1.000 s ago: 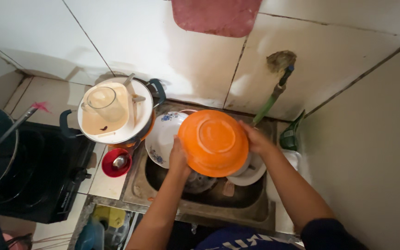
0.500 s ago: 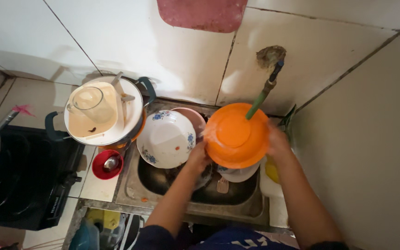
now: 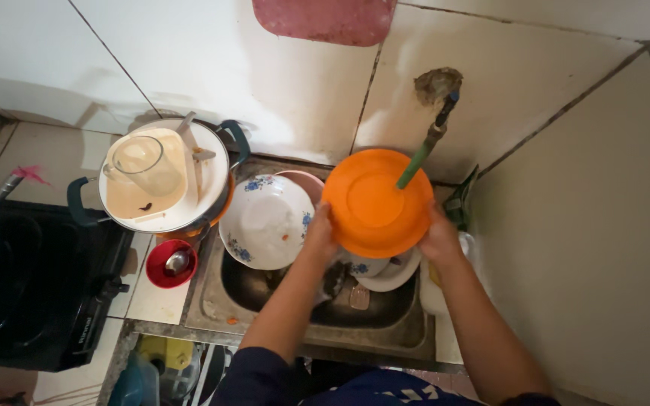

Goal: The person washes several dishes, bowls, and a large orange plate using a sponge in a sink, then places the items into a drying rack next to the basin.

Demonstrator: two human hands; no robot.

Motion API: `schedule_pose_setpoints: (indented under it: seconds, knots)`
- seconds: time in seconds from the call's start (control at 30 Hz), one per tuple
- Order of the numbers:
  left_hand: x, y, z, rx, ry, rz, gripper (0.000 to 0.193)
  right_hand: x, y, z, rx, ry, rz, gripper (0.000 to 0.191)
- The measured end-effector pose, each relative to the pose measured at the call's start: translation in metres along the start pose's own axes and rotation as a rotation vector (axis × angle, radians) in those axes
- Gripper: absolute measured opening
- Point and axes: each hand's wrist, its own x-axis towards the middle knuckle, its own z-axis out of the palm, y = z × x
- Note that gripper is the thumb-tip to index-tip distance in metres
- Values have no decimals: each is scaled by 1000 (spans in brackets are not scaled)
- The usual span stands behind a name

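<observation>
I hold an orange plastic bowl (image 3: pixel 374 204) upside down over the sink (image 3: pixel 265 289), right under the green tap (image 3: pixel 424 155) that comes out of the tiled wall. My left hand (image 3: pixel 319 234) grips its left rim and my right hand (image 3: pixel 439 237) grips its right rim. Beneath the bowl lie white dishes (image 3: pixel 385 272) with blue flowers. A white flowered bowl (image 3: pixel 265 222) leans at the sink's left, just beside my left hand.
A pot (image 3: pixel 165 180) with a plate, a glass jug and utensils stands left of the sink. A small red bowl (image 3: pixel 170 263) with a spoon sits in front of it. A black stove (image 3: pixel 35 289) is at far left. A pink board (image 3: pixel 325 19) hangs on the wall.
The orange bowl has moved right and up, from above the sink's middle to under the tap. Both hands went with it, uncovering the white flowered bowl.
</observation>
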Motion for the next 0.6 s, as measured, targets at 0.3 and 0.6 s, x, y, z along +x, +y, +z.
schedule_pose_setpoints:
  seconds: [0.3, 0.6]
  knots:
    - [-19, 37, -25, 90, 85, 242, 42, 8, 27, 36, 84, 88, 152, 49]
    - [-25, 17, -23, 497, 260, -41, 39, -7, 16, 15, 125, 141, 119, 51]
